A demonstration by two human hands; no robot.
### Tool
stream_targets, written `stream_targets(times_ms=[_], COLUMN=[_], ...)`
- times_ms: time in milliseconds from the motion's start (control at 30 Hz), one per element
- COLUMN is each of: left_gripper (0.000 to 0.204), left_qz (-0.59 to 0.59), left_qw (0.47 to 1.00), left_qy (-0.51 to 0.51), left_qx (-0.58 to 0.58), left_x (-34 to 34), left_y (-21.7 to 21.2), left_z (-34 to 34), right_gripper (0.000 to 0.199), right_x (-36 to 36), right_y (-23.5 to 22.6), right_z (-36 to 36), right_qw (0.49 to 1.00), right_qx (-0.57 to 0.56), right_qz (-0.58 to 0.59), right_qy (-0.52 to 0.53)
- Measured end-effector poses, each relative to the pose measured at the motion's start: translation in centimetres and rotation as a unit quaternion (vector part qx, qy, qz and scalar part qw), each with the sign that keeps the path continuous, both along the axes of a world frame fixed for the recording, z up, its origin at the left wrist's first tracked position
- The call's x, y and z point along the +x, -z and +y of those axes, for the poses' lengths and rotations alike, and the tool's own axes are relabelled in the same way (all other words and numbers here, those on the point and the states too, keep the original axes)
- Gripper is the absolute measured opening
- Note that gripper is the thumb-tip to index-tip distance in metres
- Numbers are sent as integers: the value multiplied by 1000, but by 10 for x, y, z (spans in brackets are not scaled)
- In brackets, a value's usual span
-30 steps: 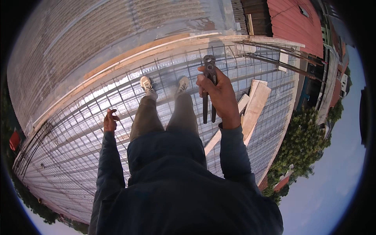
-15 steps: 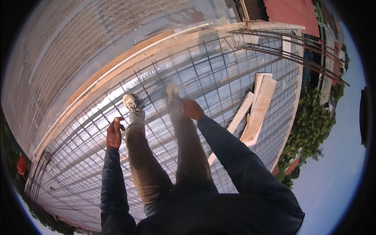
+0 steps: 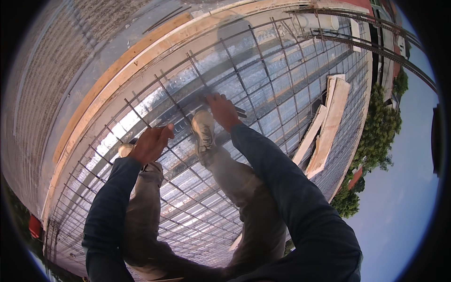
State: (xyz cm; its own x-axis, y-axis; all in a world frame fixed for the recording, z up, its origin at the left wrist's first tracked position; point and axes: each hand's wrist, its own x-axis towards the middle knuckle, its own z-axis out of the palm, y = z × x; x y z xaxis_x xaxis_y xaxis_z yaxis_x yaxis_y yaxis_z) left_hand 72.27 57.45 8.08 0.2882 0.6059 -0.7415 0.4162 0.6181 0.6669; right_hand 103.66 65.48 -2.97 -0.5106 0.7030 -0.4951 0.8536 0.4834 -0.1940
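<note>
My right hand (image 3: pixel 223 112) is closed round a dark tool (image 3: pixel 241 113) with two handle ends sticking out beside the wrist. Its working end is smeared by motion over the steel mesh (image 3: pixel 238 71). My left hand (image 3: pixel 152 144) is lower and to the left, just above the mesh bars, with its fingers curled in. Whatever it may hold is hidden. Between the hands is my right shoe (image 3: pixel 203 130), standing on the mesh; the left shoe (image 3: pixel 125 149) is partly behind my left hand. Ribbed shiny metal decking (image 3: pixel 181 82) lies beneath the bars.
A wooden edge board (image 3: pixel 123 70) curves along the far side, beside a rough grey slab (image 3: pixel 51 84). Loose planks (image 3: pixel 329 127) lie on the mesh at the right. Long rebar (image 3: pixel 376 47) and a pale pipe (image 3: pixel 319 21) are at the far right. Trees (image 3: pixel 376 141) stand past the right edge.
Both hands have come closer together; the left moved right and its fingers curled in. My legs have bent and the view has moved nearer the mesh. The dark tool's handles now show.
</note>
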Motion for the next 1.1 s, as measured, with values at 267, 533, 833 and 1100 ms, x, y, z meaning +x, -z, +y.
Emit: stream_targets(times_ms=[267, 533, 833, 1100], left_gripper=[78, 65, 58, 52], left_qz=[-78, -67, 15, -73], left_qw=[995, 994, 989, 997], left_qy=[-61, -79, 80, 6], left_qx=[-33, -32, 126, 39], left_x=[11, -19, -71, -89], left_y=[56, 82, 77, 74], left_z=[20, 31, 53, -32], right_gripper=[39, 39, 39, 38], right_x=[-15, -137, -196, -227], right_y=[28, -22, -7, -34], right_z=[9, 58, 76, 69], right_qw=[997, 780, 722, 634], right_qx=[65, -444, -470, -494], right_qz=[-1, 417, 480, 524], right_qy=[-42, 147, 168, 282])
